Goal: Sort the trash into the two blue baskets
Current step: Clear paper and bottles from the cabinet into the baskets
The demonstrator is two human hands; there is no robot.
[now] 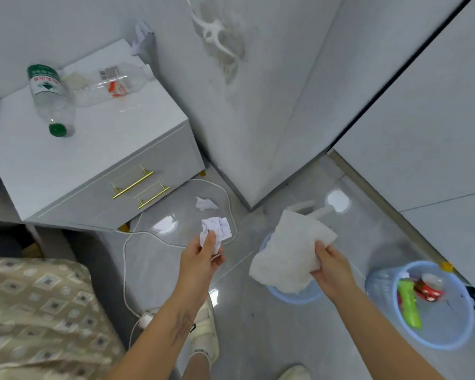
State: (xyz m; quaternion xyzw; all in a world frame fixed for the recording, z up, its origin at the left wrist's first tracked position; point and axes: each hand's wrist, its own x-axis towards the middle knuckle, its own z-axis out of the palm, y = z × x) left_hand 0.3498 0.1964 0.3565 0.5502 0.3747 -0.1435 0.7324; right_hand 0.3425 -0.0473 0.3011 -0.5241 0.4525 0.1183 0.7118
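Right basket point(433, 344): green bottle point(409, 305), red can point(428, 292) | hands clutch crumpled paper point(217, 229), tissue point(288, 253)

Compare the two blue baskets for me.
The near basket is mostly hidden behind the white towel held in the right hand; the far basket is in full view. The far one holds a green bottle and a red can; the near one's contents cannot be seen. Both are round, pale blue, and stand on the floor.

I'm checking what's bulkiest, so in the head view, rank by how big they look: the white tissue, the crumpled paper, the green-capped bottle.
1. white tissue, largest
2. green-capped bottle
3. crumpled paper, smallest
The bottle lies farther from the camera, so its true size may be understated.
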